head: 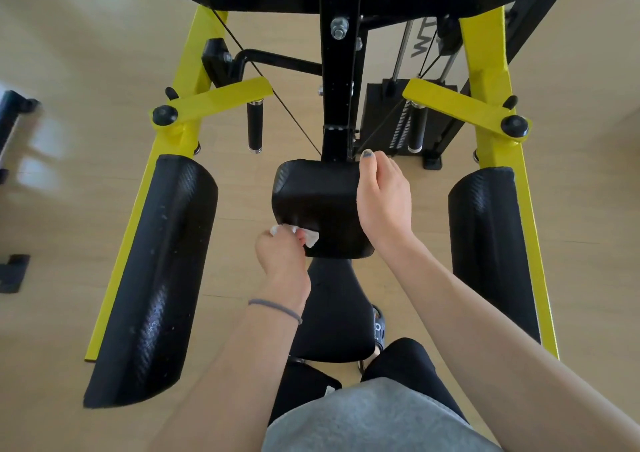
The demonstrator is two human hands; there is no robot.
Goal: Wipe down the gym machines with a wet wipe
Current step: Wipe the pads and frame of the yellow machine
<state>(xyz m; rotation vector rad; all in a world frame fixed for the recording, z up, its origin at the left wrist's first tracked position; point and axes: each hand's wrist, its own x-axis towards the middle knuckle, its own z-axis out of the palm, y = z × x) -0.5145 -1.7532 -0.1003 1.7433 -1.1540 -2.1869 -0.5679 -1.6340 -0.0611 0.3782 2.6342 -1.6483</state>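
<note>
A yellow and black gym machine fills the view. Its black chest pad (317, 195) sits in the middle on a black post. My left hand (282, 256) grips a crumpled white wet wipe (310, 236) and presses it against the pad's lower left front. My right hand (381, 199) holds the pad's right edge, thumb on the top corner, fingers curled behind it. Below the pad is the black seat (334, 316).
Long black arm pads stand to the left (156, 278) and right (491, 244) on yellow frame arms (221, 100). Two black handles (255, 126) hang behind. The weight stack (391, 119) is at the back. Another machine's base (14, 271) lies far left on the wooden floor.
</note>
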